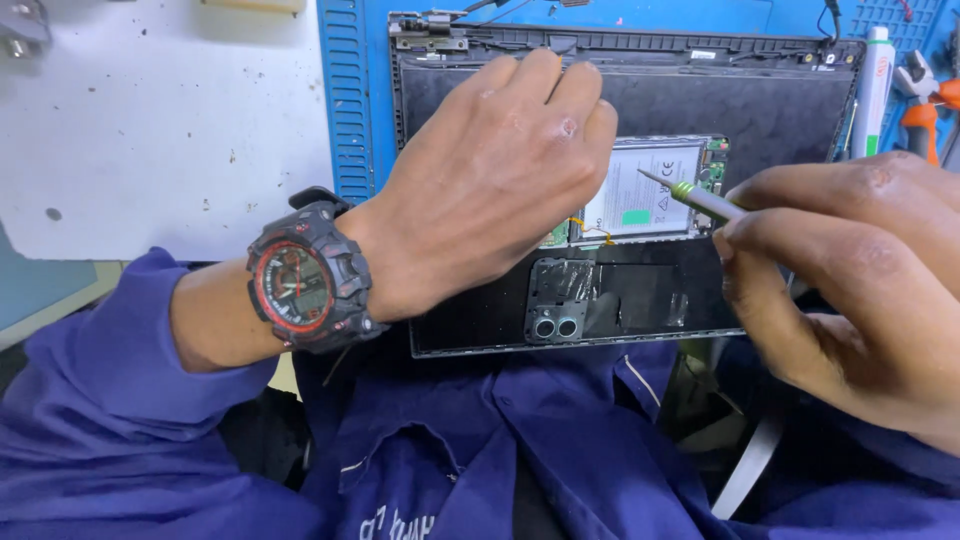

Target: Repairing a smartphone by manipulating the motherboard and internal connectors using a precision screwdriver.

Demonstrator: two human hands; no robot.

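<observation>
An opened black laptop base (760,110) lies on a blue mat, and on it rests a phone with its back off, showing a white battery (645,190) and a black lower cover with two camera lenses (557,325). My left hand (490,180), with a black and red watch (305,285) on the wrist, presses down on the phone's left part, fingers curled. My right hand (850,270) grips a thin screwdriver (695,198) with a green collar; its tip touches the battery's upper right area.
A white pen-like tube (873,90) and orange-handled pliers (925,105) lie at the right of the blue mat (350,110). A white sheet (160,130) covers the bench at left. My blue work jacket (450,450) fills the near edge.
</observation>
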